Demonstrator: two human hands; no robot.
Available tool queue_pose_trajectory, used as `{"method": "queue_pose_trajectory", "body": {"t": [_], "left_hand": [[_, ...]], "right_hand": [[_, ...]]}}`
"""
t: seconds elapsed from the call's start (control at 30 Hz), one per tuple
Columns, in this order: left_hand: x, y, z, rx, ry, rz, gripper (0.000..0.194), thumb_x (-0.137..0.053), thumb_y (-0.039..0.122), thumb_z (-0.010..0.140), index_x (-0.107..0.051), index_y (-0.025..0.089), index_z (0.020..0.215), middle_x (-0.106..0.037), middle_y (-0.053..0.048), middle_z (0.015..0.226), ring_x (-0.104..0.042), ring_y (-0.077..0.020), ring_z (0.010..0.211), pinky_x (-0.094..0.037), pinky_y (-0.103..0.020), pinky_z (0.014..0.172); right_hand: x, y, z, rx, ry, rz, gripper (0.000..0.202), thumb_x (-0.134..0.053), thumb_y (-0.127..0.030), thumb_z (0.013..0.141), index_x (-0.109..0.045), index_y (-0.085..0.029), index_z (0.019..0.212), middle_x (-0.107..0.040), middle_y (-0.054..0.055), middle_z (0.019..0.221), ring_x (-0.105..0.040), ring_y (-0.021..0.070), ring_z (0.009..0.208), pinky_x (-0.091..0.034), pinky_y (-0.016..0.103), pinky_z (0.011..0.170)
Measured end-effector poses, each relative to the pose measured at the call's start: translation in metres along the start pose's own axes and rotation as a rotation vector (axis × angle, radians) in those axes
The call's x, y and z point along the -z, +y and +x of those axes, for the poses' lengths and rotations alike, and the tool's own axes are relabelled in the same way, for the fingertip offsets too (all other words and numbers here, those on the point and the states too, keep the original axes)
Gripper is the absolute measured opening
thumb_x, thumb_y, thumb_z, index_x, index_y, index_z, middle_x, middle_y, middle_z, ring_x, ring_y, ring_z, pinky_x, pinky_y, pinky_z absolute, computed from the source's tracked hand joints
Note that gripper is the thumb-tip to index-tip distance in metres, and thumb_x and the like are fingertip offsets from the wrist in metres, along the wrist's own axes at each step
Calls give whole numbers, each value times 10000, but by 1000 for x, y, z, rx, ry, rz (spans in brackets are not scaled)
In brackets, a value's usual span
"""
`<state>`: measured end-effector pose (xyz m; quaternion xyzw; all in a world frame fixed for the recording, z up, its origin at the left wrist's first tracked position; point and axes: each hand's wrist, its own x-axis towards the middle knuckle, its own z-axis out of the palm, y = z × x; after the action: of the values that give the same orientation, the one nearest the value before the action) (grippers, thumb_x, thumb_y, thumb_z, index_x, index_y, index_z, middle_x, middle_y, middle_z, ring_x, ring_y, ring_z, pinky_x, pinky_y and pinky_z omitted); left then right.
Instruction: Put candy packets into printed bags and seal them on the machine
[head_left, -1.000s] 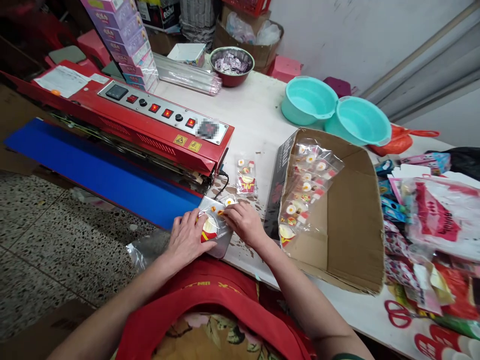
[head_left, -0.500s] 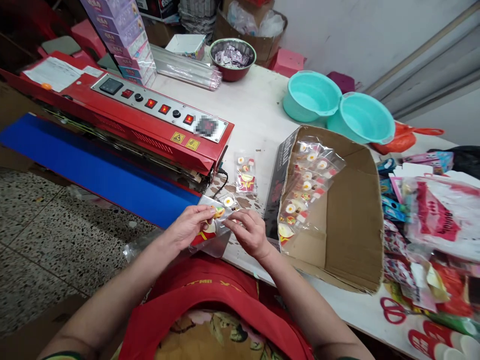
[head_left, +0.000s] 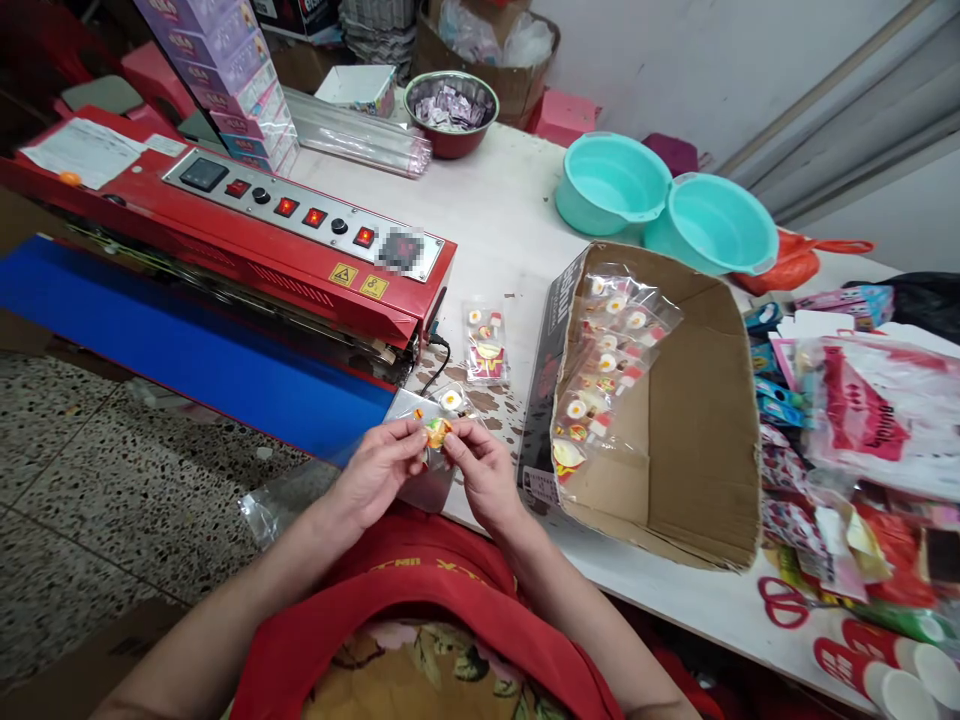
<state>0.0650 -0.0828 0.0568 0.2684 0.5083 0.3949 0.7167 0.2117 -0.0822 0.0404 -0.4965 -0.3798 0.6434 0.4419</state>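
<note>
My left hand (head_left: 381, 462) and my right hand (head_left: 486, 468) meet over a silvery plate (head_left: 431, 490) at the table edge. Between their fingertips they pinch a clear plastic packet with a small burger-like piece (head_left: 437, 432) at the grip. A round fried-egg piece (head_left: 451, 400) shows just beyond my fingers, and the packet's lower part is hidden by the hands. Farther off lies another clear packet (head_left: 486, 342) with egg and french-fries pieces. To the right, a cardboard box (head_left: 697, 430) holds several similar overlapping packets (head_left: 604, 370).
A red sealing machine (head_left: 300, 270) with lit switches and a blue conveyor belt (head_left: 195, 350) stands on the left. Two turquoise basins (head_left: 611, 185) and a metal bowl (head_left: 450, 110) of small sachets are behind. Red-handled scissors (head_left: 782, 602) lie right, near paper cups (head_left: 862, 665).
My right hand has moved in to the packet, its fingertips now at the burger-like piece beside my left fingers. The whole view has shifted slightly.
</note>
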Motion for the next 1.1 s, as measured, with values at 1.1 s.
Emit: {"method": "queue_pose_trajectory", "body": {"t": [1.1], "left_hand": [[54, -13, -8, -583, 184, 1345, 273, -537, 308, 913, -644, 234, 1154, -605, -62, 1140, -525, -223, 1020, -437, -363, 920]], "right_hand": [[18, 4, 33, 242, 158, -1201, 375, -682, -412, 805, -601, -210, 1111, -547, 118, 1191, -483, 300, 1117, -414, 425, 909]]}}
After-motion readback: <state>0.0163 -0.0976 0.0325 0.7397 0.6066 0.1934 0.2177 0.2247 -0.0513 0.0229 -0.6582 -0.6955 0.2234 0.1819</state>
